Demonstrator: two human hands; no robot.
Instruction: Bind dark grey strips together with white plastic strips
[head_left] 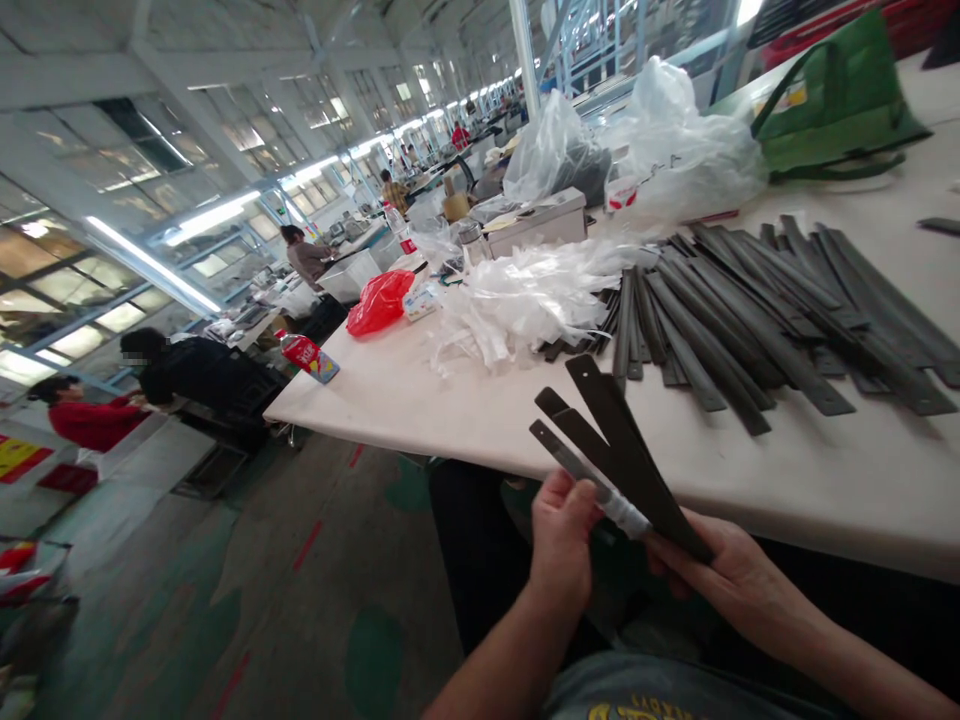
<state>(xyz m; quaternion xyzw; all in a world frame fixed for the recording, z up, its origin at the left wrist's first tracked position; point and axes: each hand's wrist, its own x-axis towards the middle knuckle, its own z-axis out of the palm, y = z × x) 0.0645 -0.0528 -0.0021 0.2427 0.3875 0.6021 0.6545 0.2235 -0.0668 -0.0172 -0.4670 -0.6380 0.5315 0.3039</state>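
In the head view, both hands sit low in front of the near edge of the white bench [480,420]. The left hand [561,540] is curled, its thumb and fingers pinching a fan of dark flat metal strips [615,450] near a white band wrapped around them. The right hand [720,570] cups under the lower ends of the same strips, fingers closed against them. The strips splay upward and to the left, their rounded tips hanging over the bench edge without touching it.

On the bench, well apart from the hands, lies a wide heap of loose dark strips [757,310]. Just beside that heap, to its left, is a pile of white plastic sleeves [517,295]. Further back are a red plastic bag [380,300], clear plastic bags [667,140], a white box [540,220] and a green bag [832,100]. Other people work at benches far off on the left.
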